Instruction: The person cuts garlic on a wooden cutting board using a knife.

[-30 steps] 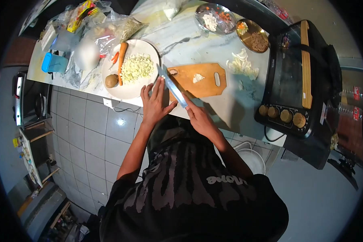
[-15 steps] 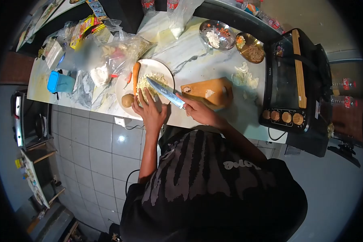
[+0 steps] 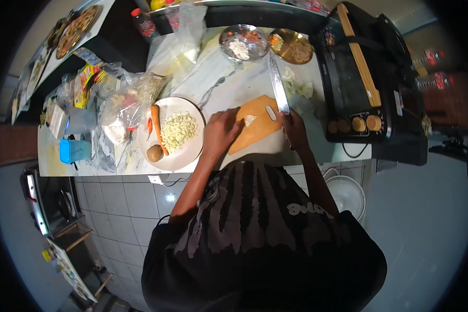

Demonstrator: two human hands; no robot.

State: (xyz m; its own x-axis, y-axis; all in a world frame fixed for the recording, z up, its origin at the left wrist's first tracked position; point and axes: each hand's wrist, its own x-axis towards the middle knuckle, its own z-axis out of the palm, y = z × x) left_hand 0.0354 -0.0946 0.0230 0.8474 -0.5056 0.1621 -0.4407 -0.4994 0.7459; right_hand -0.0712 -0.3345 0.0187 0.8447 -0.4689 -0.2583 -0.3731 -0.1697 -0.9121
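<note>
My right hand (image 3: 295,131) is closed around the handle of a kitchen knife (image 3: 278,86), at the right side of a wooden cutting board (image 3: 260,134). The long blade points away from me, over the worktop. At the board's left edge, my left hand (image 3: 222,134) has its fingers bent over the wood, gripping it. A small pale piece of food (image 3: 250,120) lies on the board. Left of that hand is a white plate (image 3: 164,163) with a heap of chopped pale vegetable (image 3: 179,131), a carrot (image 3: 156,125), a red chili (image 3: 150,126) and a potato (image 3: 154,153).
Behind the board stand a metal plate (image 3: 255,49) and a second metal dish (image 3: 296,54) with chopped food. Pale leaf scraps (image 3: 299,89) lie near a black oven (image 3: 348,78) on the right. Plastic bags (image 3: 132,99) and a blue-lidded container (image 3: 75,151) are to the left.
Both hands have moved right, from the plate to the cutting board. The knife has come off the chopped vegetable and now points away from me. The board has turned and shifted.
</note>
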